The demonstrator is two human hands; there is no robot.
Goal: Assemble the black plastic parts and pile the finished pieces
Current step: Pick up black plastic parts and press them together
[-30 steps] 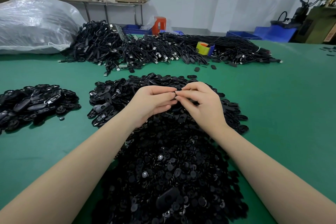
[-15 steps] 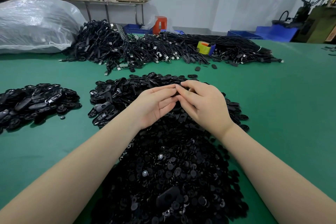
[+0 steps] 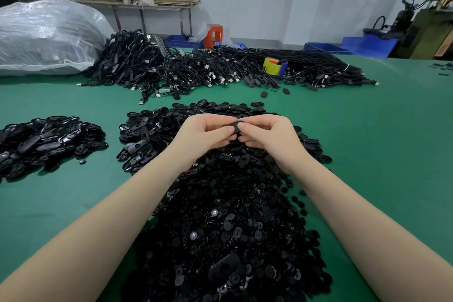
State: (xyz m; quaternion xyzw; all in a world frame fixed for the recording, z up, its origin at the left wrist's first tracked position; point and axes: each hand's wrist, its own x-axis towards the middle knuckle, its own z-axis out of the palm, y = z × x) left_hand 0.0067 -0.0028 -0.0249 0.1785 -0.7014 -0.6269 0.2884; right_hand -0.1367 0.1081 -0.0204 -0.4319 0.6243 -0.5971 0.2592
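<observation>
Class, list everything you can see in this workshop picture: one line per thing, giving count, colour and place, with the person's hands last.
table: one, green, fills the foreground
near parts heap: one, black, between the forearms
far parts heap: one, black, beyond the hands
left parts pile: one, black, table's left
cable heap: one, black, far side of table
tape roll: one, yellow, among the cables
plastic bag: one, clear, far left
stool: one, orange, behind table
crates: several, blue, on floor, back right
black part: one, pinched by both hands
left hand; right hand: centre, fingertips meeting
</observation>
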